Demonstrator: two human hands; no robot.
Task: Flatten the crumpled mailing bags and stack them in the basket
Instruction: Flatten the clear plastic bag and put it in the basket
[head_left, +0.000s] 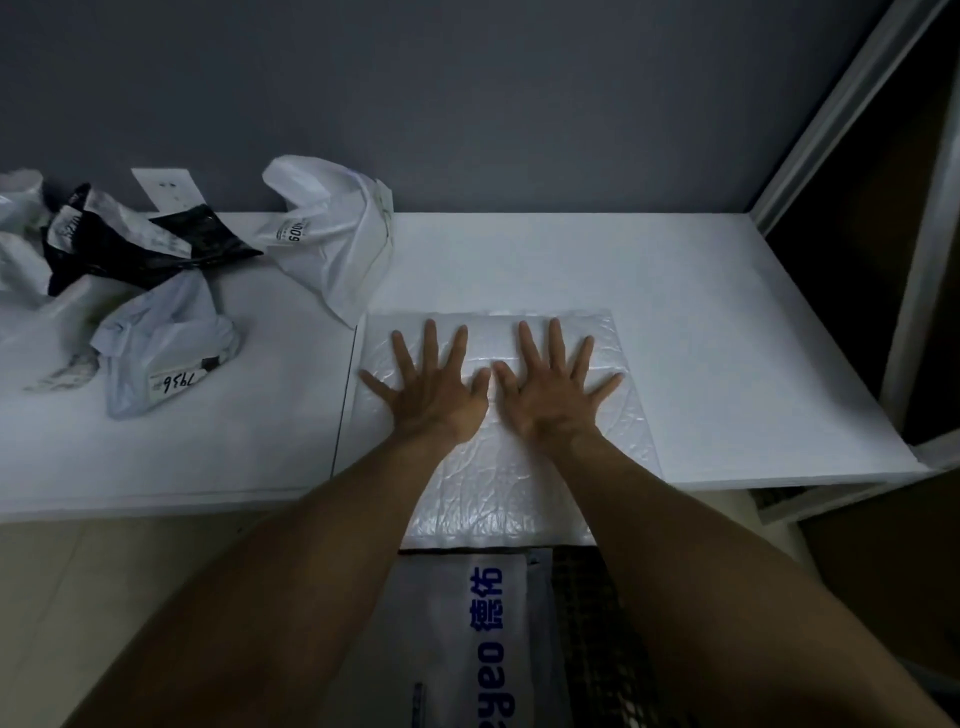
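The left hand (436, 395) and right hand (550, 395) are lying flat side by side, fingers straight and spread, pressing on a white bubble mailer (519, 483). The mailer is resting on the white table (701, 338), overhanging its near edge. Below that edge, a flattened blue-printed bag (452, 623) is lying in the dark latticed basket (592, 613). At far left, a crumpled white bag (332, 249), black bag (130, 249) and pale blue bag (161, 343) are lying piled, the white one ending just beside the mailer's far-left corner.
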